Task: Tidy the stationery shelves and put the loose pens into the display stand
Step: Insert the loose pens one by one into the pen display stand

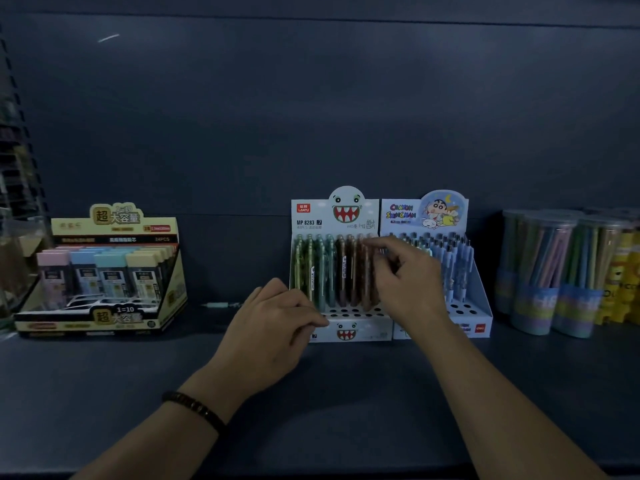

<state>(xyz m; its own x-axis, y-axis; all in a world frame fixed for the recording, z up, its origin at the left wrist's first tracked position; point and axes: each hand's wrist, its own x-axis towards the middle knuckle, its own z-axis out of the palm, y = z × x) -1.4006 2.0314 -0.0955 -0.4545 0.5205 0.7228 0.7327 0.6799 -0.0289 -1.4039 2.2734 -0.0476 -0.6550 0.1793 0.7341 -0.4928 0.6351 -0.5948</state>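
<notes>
A white display stand (346, 332) with a toothy monster face stands on the dark shelf, with several green, teal and brown pens (332, 271) upright in its holes. My left hand (277, 327) rests against the stand's front left corner, fingers curled on its edge. My right hand (401, 271) reaches over the brown pens on the stand's right side, fingers spread and touching their tops; it is blurred, and I cannot tell whether it holds one. A loose teal pen (221, 304) lies on the shelf behind my left hand.
A second white stand (478, 317) of blue pens stands directly to the right. Clear tubs of pencils (550, 271) and yellow items (623, 282) fill the far right. A yellow box of pencil-lead cases (104, 271) sits at the left. The dark shelf (346, 410) stretches in front.
</notes>
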